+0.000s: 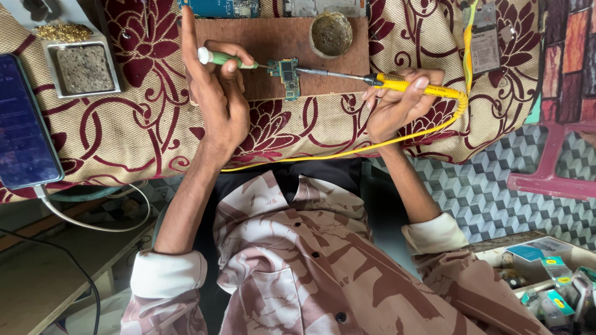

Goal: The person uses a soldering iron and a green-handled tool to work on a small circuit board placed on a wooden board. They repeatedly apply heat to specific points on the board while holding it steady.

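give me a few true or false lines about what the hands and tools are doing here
1. The right hand holds a yellow soldering iron. True.
2. The left hand holds a red hammer. False: it holds a green-handled tool.
3. Both tool tips meet at a small green circuit board. True.
4. The circuit board lies on the phone. False: it lies on a brown wooden board; the phone is apart, at the far left.
5. A round tin sits on the wooden board. True.
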`<action>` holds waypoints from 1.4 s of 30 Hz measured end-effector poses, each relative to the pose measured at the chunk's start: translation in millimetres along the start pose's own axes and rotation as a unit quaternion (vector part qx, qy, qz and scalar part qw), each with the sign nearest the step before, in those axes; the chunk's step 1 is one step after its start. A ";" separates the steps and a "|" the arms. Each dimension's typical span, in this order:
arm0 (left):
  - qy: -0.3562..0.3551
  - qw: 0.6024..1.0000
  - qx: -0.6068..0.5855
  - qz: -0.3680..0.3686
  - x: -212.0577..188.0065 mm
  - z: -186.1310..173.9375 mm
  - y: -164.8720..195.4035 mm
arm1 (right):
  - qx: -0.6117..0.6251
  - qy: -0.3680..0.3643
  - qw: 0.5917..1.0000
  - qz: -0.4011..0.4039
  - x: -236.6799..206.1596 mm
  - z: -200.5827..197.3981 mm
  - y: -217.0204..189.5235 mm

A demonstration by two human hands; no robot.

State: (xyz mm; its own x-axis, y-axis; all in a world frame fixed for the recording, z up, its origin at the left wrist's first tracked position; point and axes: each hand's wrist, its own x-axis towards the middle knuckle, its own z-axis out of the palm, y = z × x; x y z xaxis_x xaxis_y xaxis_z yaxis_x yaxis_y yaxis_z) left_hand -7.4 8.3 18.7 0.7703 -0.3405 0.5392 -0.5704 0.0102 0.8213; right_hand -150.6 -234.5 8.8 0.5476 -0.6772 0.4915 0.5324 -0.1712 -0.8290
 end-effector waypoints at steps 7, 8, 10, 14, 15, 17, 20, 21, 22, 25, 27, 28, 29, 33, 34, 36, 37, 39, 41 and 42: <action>0.004 1.000 -0.010 -0.011 -1.4 -0.4 -1.8 | 0.006 0.008 1.000 0.002 -2.9 -1.7 4.4; 0.003 1.000 -0.006 -0.012 -1.6 -0.2 -1.9 | -0.004 0.006 1.000 0.003 -3.3 -1.9 4.2; 0.002 1.000 0.000 -0.008 -1.2 -1.0 -1.8 | -0.013 0.008 1.000 -0.005 -3.5 -0.8 4.1; 0.003 1.000 0.014 0.011 -2.1 -1.0 2.5 | -0.019 0.015 1.000 -0.018 -2.4 0.2 2.5; 0.005 1.000 0.016 0.011 -1.7 -0.6 3.4 | -0.018 0.015 0.999 -0.021 -1.5 0.6 2.6; 0.007 1.000 0.012 -0.001 -1.0 -0.5 4.7 | -0.021 0.019 0.999 -0.018 -1.5 0.2 2.4; 0.012 0.999 0.030 0.037 2.3 0.7 3.3 | 0.003 0.017 1.000 -0.010 -0.8 -1.2 4.7; 0.012 0.999 0.028 0.039 2.8 0.5 2.6 | 0.012 0.014 1.000 -0.006 -1.3 -1.6 5.4; 0.013 0.999 0.025 0.041 3.3 1.0 1.7 | 0.007 0.015 1.000 -0.013 -1.7 -2.2 6.6; 0.010 1.000 -0.001 0.012 3.4 1.9 -0.5 | -0.009 0.022 0.999 -0.027 -1.3 -4.7 9.5; 0.012 0.999 0.014 0.028 2.4 2.1 -1.0 | -0.017 0.027 0.999 -0.023 -1.2 -6.0 10.3; 0.012 0.999 0.017 0.027 1.7 2.4 -0.7 | -0.011 0.026 0.999 -0.022 -0.9 -6.8 10.3; 0.011 0.999 0.022 0.027 1.3 1.5 -0.5 | -0.004 0.024 0.999 -0.022 -0.6 -6.5 10.5; 0.014 0.999 0.022 0.041 1.9 1.9 0.1 | -0.032 0.047 0.998 -0.014 -1.2 -5.6 9.6; 0.014 0.999 0.023 0.044 2.6 1.8 0.0 | -0.022 0.047 0.999 -0.016 -1.2 -5.2 9.5; 0.014 0.999 0.025 0.041 3.0 2.1 0.4 | -0.003 0.045 0.999 -0.018 -1.0 -5.1 8.8; 0.014 0.999 0.025 0.041 3.2 2.4 0.5 | 0.002 0.052 0.999 -0.013 -0.8 -4.6 8.8; 0.013 0.999 0.023 0.041 3.1 2.2 1.2 | 0.011 0.066 0.998 -0.001 0.1 -4.3 8.7; 0.012 0.999 0.019 0.039 3.0 1.5 1.9 | 0.022 0.048 0.999 0.002 -0.3 -3.9 8.0; 0.011 0.999 0.017 0.038 2.9 1.3 2.5 | 0.028 0.039 0.999 0.003 -0.2 -3.9 7.8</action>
State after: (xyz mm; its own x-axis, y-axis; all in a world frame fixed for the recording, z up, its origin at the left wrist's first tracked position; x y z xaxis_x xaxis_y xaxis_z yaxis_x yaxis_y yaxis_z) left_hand -7.0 6.1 22.0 0.7302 -0.3200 0.6036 -0.6361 0.0040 0.7716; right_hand -149.0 -238.5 1.2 0.5010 -0.7317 0.4621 0.5651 -0.1278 -0.8151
